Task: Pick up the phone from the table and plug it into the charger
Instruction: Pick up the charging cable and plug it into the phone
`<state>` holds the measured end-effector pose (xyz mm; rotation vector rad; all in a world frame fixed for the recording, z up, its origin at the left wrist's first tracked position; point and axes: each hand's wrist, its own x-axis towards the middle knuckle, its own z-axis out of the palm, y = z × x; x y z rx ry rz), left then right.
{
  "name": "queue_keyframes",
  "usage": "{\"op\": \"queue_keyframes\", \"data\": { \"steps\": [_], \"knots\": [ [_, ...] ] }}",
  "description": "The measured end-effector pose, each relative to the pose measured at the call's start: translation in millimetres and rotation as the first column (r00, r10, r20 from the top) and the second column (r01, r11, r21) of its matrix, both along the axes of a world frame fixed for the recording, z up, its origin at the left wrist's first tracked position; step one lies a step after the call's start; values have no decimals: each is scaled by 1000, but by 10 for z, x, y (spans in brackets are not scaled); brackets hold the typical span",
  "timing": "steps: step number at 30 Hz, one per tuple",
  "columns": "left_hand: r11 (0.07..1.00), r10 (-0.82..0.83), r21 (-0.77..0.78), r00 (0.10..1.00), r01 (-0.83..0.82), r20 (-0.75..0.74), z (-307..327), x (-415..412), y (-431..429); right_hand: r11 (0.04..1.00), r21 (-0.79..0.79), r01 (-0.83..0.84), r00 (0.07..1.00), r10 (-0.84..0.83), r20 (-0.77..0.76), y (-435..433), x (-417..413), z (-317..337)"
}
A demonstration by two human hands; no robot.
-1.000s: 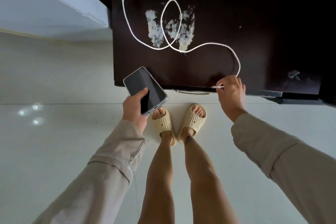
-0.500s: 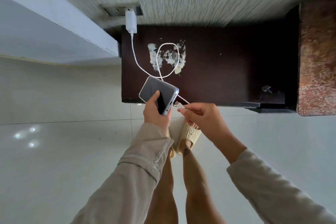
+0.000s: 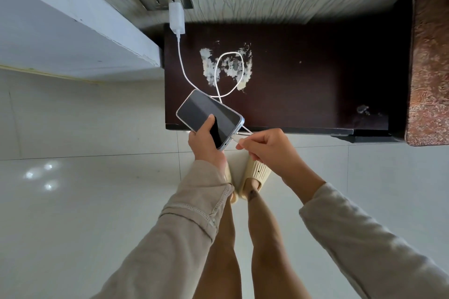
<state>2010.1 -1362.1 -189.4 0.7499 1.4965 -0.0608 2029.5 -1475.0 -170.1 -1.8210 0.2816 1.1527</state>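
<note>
Left hand [image 3: 206, 145] grips glossy slab phone [image 3: 210, 118]; right hand [image 3: 264, 147] pinches white cable plug [image 3: 239, 140], now nearer the port

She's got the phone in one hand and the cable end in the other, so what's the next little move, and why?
Probably ease the cable plug in the right hand the last bit left into the phone's bottom edge, which the left hand holds facing it. The tip looks just short of the port.
</note>
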Motion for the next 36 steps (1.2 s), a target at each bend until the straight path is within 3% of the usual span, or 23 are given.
{"op": "queue_keyframes", "data": {
  "steps": [2, 9, 13, 19, 23, 28, 31, 34, 36],
  "knots": [
    [992, 115, -67, 991, -111, 68, -30, 28, 23, 1000, -7, -2, 1000, 2, 0, 0, 25, 3],
    [999, 33, 15, 992, -35, 122, -90, 73, -29, 997, -70, 31, 999, -30, 18, 51, 104, 26],
    [956, 246, -199, 957, -214, 154, -93, 77, 15, 993, -108, -40, 997, 47, 62, 130, 158, 24],
    [961, 251, -169, 947, -219, 202, -68, 44, -2, 988, -124, -94, 984, 111, 141, 125, 107, 24],
    [928, 343, -224, 915, -296, 210, -74, 82, 37, 987, -123, -101, 972, 124, 200, 162, 122, 26],
    [972, 203, -164, 952, -168, 228, -104, 80, 82, 975, -83, -207, 945, 221, 241, 85, 105, -1],
    [995, 73, -87, 968, -54, 241, -131, 124, 205, 924, -172, -341, 864, 380, 331, -96, 67, -49],
    [999, -8, -34, 968, 18, 251, -133, 185, 378, 897, -245, -368, 753, 442, 487, -297, 51, -152],
    [996, -90, 9, 964, 90, 252, -130, 198, 447, 880, -329, -343, 720, 471, 510, -407, 70, -239]
  ]
}}
